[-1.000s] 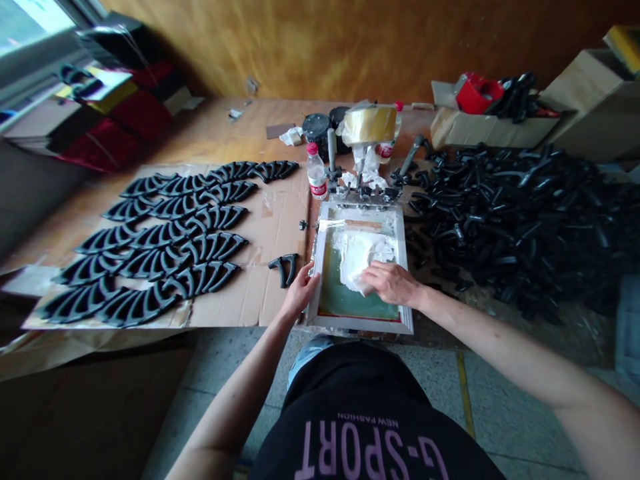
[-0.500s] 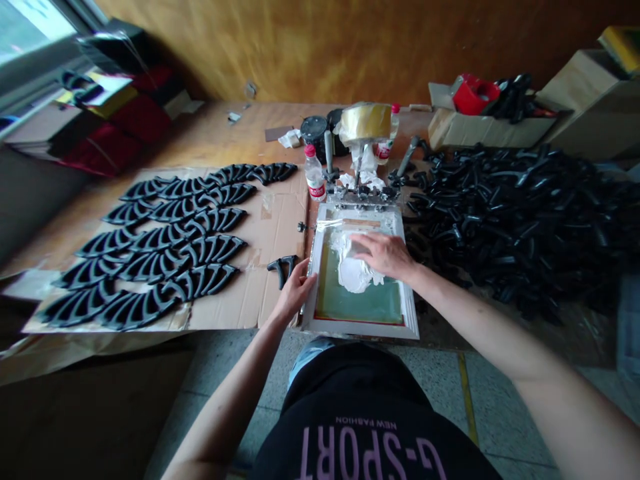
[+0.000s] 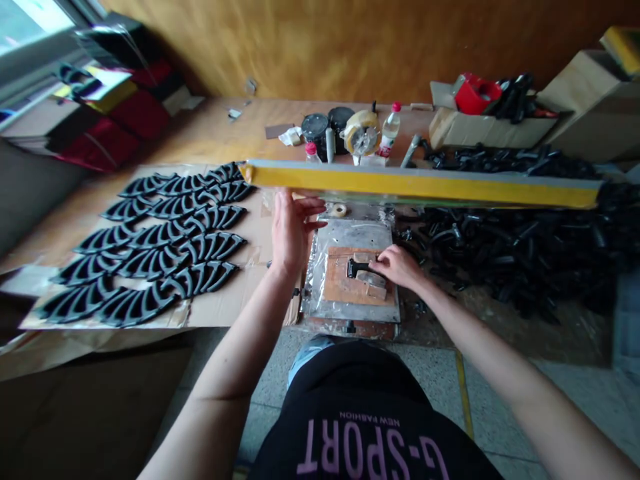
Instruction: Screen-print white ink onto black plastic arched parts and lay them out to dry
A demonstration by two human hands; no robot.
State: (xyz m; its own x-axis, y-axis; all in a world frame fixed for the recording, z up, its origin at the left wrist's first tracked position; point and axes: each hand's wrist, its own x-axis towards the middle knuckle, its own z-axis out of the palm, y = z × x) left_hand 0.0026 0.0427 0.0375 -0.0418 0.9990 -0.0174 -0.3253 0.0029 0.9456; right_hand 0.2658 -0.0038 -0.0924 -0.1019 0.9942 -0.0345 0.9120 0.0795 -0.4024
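A screen-printing frame (image 3: 425, 183) is tilted up and shows edge-on as a long yellow bar. My left hand (image 3: 290, 230) holds it up at its left end, fingers spread against it. Beneath it lies a foil-covered base plate (image 3: 350, 233) carrying a brown board (image 3: 337, 288). A black plastic part (image 3: 356, 267) sits in the jig on that board. My right hand (image 3: 397, 265) grips this part at its right end.
Rows of black curved parts (image 3: 165, 247) lie on cardboard (image 3: 260, 233) to the left. A big heap of black parts (image 3: 525, 233) fills the right. Behind the frame stand black jars (image 3: 316, 127), a tape roll (image 3: 361, 133) and a bottle (image 3: 390, 127). Cardboard boxes (image 3: 480, 130) line the back right.
The frame lay flat while my right hand wiped white ink across its mesh. Now the frame is swung up by my left hand, and my right hand has dropped to the part on the board.
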